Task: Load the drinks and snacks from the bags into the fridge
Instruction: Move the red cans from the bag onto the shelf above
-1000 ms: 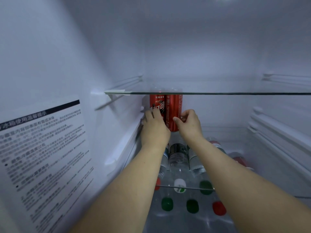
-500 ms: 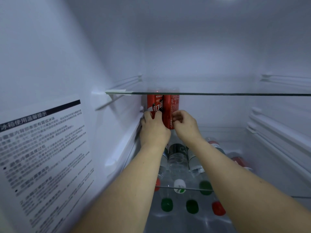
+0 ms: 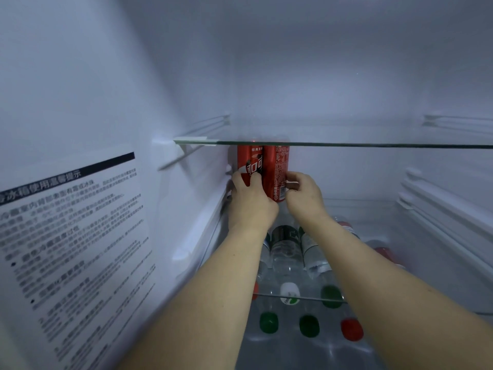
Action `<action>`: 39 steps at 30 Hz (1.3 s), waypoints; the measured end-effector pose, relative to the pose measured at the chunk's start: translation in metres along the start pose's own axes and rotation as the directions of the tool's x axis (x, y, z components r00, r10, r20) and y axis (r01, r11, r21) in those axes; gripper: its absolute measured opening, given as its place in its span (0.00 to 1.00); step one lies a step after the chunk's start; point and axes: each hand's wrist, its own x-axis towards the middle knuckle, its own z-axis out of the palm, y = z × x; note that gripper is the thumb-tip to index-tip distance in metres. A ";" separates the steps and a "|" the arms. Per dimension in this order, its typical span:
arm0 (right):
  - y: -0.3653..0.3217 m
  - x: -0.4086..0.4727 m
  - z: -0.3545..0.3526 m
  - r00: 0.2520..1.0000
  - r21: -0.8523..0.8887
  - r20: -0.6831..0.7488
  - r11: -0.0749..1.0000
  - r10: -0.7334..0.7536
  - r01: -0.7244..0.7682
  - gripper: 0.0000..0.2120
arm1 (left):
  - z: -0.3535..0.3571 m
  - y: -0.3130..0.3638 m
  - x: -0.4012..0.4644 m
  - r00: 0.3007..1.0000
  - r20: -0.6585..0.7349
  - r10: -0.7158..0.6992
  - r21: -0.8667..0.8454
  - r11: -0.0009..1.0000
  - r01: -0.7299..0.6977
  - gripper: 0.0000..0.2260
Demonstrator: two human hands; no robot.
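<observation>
Where bottles (image 3: 286, 252) lie capped green, white and red beneath the forearms, partly hidden. Farther in, left hand (image 3: 249, 201) gripping the left can (image 3: 249, 161), right hand (image 3: 305, 196) pinching the right can (image 3: 278, 169). Red, upright, touching, under the glass shelf (image 3: 373, 145), bases hidden.

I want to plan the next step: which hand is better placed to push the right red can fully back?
Probably the right hand: its fingers already grip the right red can. The left hand holds the left red can against the fridge's left wall.
</observation>
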 end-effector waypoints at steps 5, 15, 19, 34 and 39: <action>0.000 0.001 0.003 1.000 -0.071 0.011 0.997 -0.010 0.011 0.20 | -0.001 0.001 -0.002 1.000 0.024 -0.003 0.038 0.999 0.002 0.26; -0.028 -0.040 -0.039 0.994 -0.307 0.104 0.952 0.040 -0.006 0.29 | -0.018 0.006 -0.016 0.988 0.153 -0.035 0.170 0.985 0.009 0.26; -0.041 -0.057 -0.068 0.984 -0.471 0.173 0.882 0.054 0.034 0.31 | -0.037 0.010 -0.034 0.988 0.151 0.014 0.231 0.972 -0.049 0.26; -0.080 -0.188 -0.145 0.916 -0.793 0.386 0.548 0.112 0.266 0.30 | -0.109 0.045 -0.159 0.960 0.275 0.052 0.472 0.863 -0.182 0.29; -0.089 -0.223 -0.149 0.872 -0.787 0.461 0.528 0.163 0.318 0.31 | -0.130 0.054 -0.202 0.964 0.253 0.086 0.487 0.850 -0.203 0.29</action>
